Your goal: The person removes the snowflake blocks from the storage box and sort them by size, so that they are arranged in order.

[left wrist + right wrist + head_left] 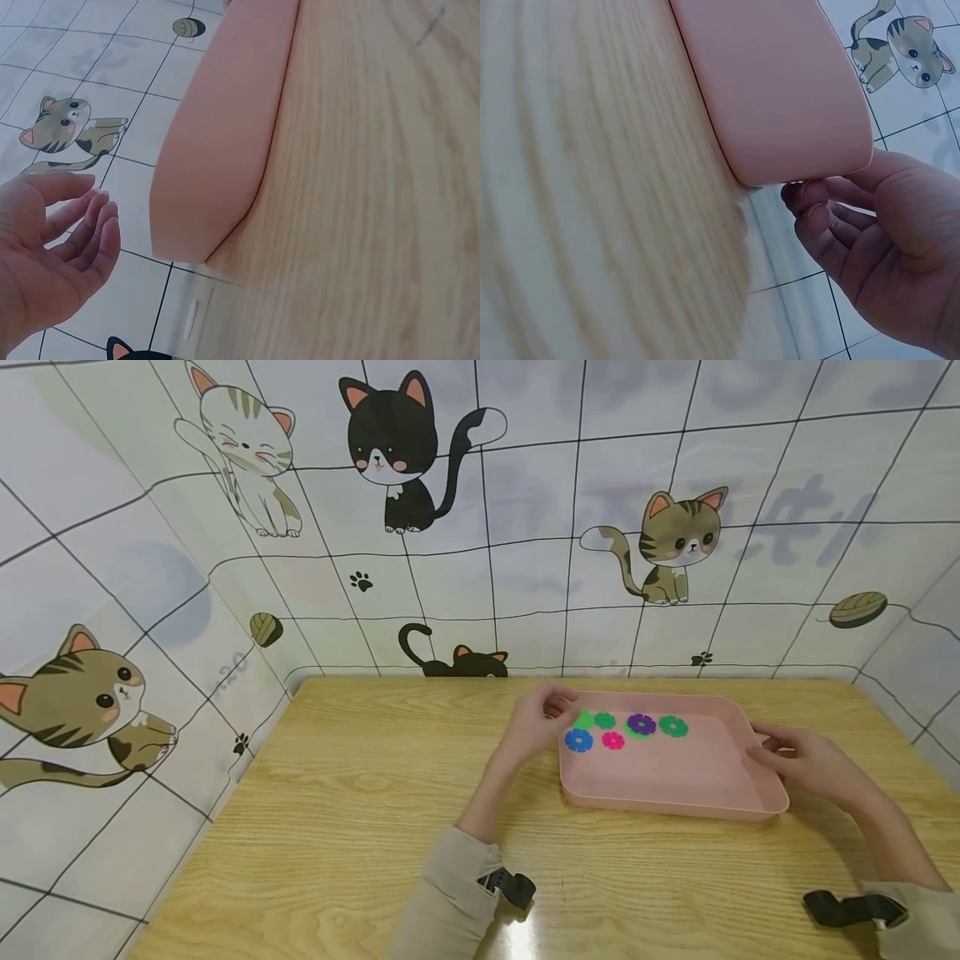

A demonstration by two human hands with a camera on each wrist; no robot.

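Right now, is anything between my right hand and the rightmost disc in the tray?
Only the right wall of the tray, which your right hand grips at its edge. Past that wall, nothing visible stands before the rightmost disc, the green one; just bare tray floor.

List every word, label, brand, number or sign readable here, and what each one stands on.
None can be read with certainty.
Wall, upper part: large, pale lettering, too faint and blurred to read.
Wall, left side: small grey marks, perhaps characters, too blurred to read.
Pink tray: no text on the sides that show.
Coloured discs: too small to tell.
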